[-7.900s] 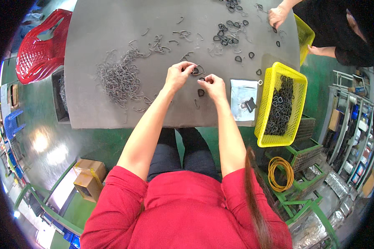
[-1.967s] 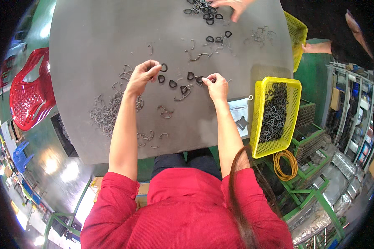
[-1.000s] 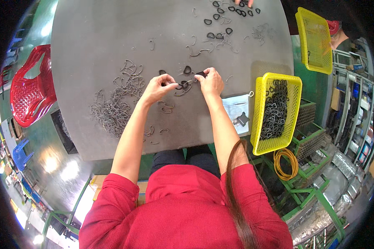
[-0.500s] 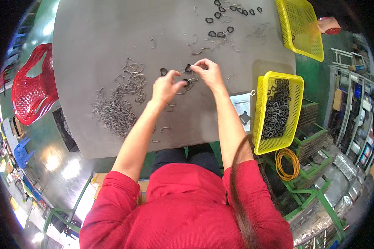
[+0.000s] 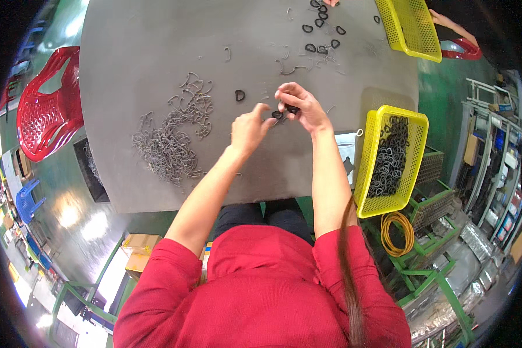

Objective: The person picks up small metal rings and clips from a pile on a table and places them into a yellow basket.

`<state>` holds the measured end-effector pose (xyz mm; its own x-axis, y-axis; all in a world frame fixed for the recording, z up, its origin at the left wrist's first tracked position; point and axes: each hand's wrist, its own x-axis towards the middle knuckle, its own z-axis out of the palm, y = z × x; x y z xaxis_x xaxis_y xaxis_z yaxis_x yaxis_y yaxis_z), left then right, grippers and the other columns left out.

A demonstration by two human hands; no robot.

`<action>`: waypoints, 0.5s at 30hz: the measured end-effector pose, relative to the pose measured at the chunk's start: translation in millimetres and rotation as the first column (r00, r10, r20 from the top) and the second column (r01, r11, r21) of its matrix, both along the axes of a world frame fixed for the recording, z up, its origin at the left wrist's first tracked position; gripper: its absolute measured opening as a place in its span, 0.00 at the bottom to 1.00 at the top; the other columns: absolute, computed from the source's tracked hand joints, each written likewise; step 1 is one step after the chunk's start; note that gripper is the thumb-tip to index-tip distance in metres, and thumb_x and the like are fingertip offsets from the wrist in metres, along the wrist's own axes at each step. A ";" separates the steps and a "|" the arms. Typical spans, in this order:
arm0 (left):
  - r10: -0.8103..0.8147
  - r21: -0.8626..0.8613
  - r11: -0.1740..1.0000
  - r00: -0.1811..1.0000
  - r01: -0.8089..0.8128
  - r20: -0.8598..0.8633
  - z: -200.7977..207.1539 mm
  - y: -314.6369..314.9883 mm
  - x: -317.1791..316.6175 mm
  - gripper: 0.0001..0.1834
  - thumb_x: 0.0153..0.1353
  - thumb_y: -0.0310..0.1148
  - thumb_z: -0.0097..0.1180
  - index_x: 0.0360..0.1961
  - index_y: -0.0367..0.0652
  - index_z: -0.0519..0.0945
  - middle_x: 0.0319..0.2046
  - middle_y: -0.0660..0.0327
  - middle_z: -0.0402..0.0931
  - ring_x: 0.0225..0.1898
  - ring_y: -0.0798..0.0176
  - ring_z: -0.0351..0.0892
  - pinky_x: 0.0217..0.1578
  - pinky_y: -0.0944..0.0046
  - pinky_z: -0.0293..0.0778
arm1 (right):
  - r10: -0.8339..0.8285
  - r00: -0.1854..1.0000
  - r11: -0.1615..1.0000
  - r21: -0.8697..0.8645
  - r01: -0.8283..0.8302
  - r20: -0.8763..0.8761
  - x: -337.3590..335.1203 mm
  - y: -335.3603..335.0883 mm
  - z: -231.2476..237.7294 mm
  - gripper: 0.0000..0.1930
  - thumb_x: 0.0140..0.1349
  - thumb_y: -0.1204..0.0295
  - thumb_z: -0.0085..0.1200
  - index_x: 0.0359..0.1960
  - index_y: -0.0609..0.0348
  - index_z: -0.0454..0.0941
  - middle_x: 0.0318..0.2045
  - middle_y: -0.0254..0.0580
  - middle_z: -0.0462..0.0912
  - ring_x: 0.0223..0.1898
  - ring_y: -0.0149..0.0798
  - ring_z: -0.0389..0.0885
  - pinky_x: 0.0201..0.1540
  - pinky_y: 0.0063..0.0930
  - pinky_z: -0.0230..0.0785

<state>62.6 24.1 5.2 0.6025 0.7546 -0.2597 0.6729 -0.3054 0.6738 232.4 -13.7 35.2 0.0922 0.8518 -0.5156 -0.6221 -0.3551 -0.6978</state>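
Note:
Over the middle of the grey table, my right hand (image 5: 306, 109) is closed around a black D-shaped ring (image 5: 292, 108), part of which its fingers cover. Close beside it is my left hand (image 5: 250, 129), thumb and forefinger apart. Another black ring (image 5: 277, 115) is just off those fingertips; whether they touch it I cannot tell. A single black ring (image 5: 240, 95) lies on the table beyond my left hand. To the left spreads a heap of thin, curved metal wire pieces (image 5: 171, 145).
A yellow basket (image 5: 362, 194) full of black rings stands at the table's right edge, beside a pale sheet (image 5: 346, 148). Several black rings (image 5: 319, 22) lie farther off, near another person's hand (image 5: 331, 2). A second yellow basket (image 5: 395, 36) and a red chair (image 5: 46, 107) flank the table.
My hands have come closer together, and a black ring now sits within my right hand's fingers. Another person's hand has appeared at the far edge. The whole view has shifted slightly.

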 end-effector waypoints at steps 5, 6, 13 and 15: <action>-0.007 0.041 0.999 0.994 0.011 -0.109 -21.4 -15.3 11.4 0.14 0.54 0.41 0.55 0.35 0.40 0.75 0.22 0.50 0.77 0.27 0.44 0.78 0.29 0.48 0.72 | 0.345 0.411 0.934 -0.268 -0.234 0.844 -51.9 62.2 -24.5 0.17 0.49 0.63 0.63 0.39 0.57 0.75 0.29 0.44 0.81 0.33 0.42 0.81 0.34 0.33 0.72; -0.059 0.041 0.997 0.991 0.065 -0.120 -19.6 -14.3 10.3 0.13 0.53 0.37 0.54 0.31 0.37 0.76 0.24 0.49 0.78 0.27 0.45 0.79 0.28 0.49 0.73 | 0.393 0.268 0.914 -0.340 -0.223 0.880 -65.2 69.7 -24.2 0.16 0.49 0.62 0.62 0.35 0.57 0.76 0.31 0.45 0.81 0.34 0.45 0.81 0.37 0.36 0.72; 0.207 0.043 0.977 0.975 -0.210 0.080 -3.3 -23.8 -23.7 0.10 0.57 0.39 0.53 0.34 0.45 0.78 0.22 0.53 0.78 0.26 0.48 0.79 0.28 0.51 0.71 | 0.501 0.191 0.862 -0.468 -0.193 0.844 -75.0 60.2 -32.0 0.08 0.51 0.64 0.58 0.29 0.54 0.79 0.30 0.43 0.82 0.36 0.48 0.81 0.41 0.40 0.71; 0.291 -0.075 0.954 0.957 -0.290 -0.001 4.9 -19.8 -34.0 0.11 0.57 0.39 0.54 0.35 0.44 0.78 0.19 0.55 0.77 0.23 0.52 0.78 0.26 0.55 0.71 | 0.508 0.282 0.860 -0.496 -0.118 0.814 -65.8 39.2 -27.1 0.09 0.50 0.63 0.59 0.28 0.53 0.80 0.28 0.43 0.82 0.35 0.47 0.81 0.41 0.39 0.71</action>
